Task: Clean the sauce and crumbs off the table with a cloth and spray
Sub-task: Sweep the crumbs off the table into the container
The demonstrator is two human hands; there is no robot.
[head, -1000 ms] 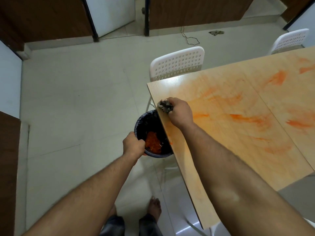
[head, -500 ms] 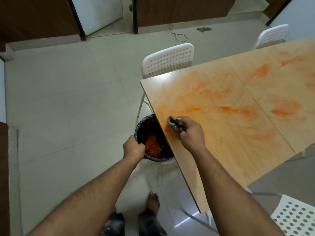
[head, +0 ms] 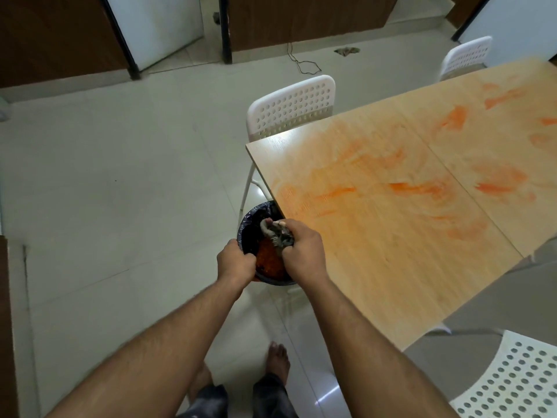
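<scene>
A light wooden table carries orange sauce smears over most of its top. A black-lined bin with orange mess inside sits under the table's left edge. My left hand grips the bin's near rim. My right hand holds a crumpled grey cloth just past the table edge, over the bin's opening. No spray bottle is in view.
A white perforated chair stands at the table's far corner, another chair further right, and a third chair at the near right. A cable and a rag lie on the tiled floor. My bare feet are below.
My right hand has dragged the cloth along the table's left edge toward me and off the top, over the bin. My left hand has kept hold of the bin's rim.
</scene>
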